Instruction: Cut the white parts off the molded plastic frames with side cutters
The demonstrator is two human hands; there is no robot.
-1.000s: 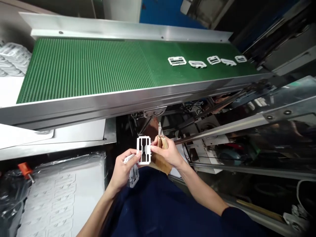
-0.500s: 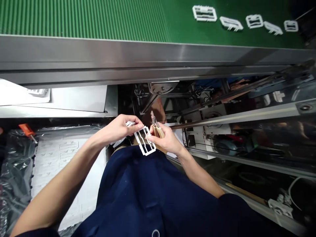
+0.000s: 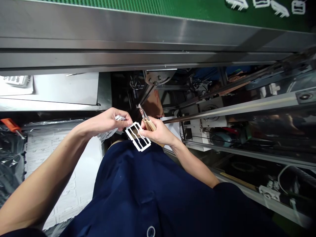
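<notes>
My left hand (image 3: 112, 119) is closed around a few white plastic pieces (image 3: 108, 134), which stick out below the palm and between the fingers. Just past its fingertips is a white rectangular plastic frame (image 3: 133, 141) with inner bars, tilted above my lap. My right hand (image 3: 160, 131) pinches that frame's right edge with the thumb. The same hand also holds pliers (image 3: 148, 124) with tan handles, their metal jaws pointing up and away from the frame. Whether the left fingertips touch the frame's corner, I cannot tell.
A green conveyor belt (image 3: 158, 10) carries more white frames (image 3: 261, 3) behind a metal rail (image 3: 123, 29). At left are a white shelf (image 3: 74, 89), a plastic-lined box with a white sheet (image 3: 64, 200) and an orange-handled tool (image 3: 11, 125). Metal bars (image 3: 237, 112) cross the right side.
The view has tipped downward, so less of the belt shows. My left fingers have drawn back to the frame's upper left corner; the right hand still holds frame and pliers.
</notes>
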